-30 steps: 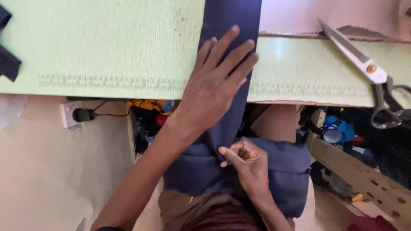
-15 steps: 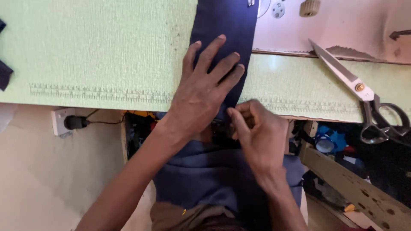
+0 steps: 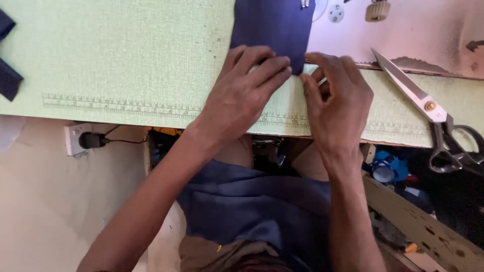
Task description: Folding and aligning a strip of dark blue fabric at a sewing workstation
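A navy fabric piece lies on the pale green table top, its near edge just under my fingers. My left hand lies across that near edge, fingers curled down and holding it to the table. My right hand is beside it and pinches the fabric's near right corner between thumb and fingers. More navy cloth is spread over my lap below the table edge.
Large silver scissors lie on the table to the right, blades pointing up-left. A printed ruler strip runs along the table's front. A dark fabric scrap sits at the far left. A wall plug and clutter lie under the table.
The fabric strip that hung over the table edge has slid up, so its end now rests on the table. My right hand rose from my lap to the fabric's corner; my left followed upward.
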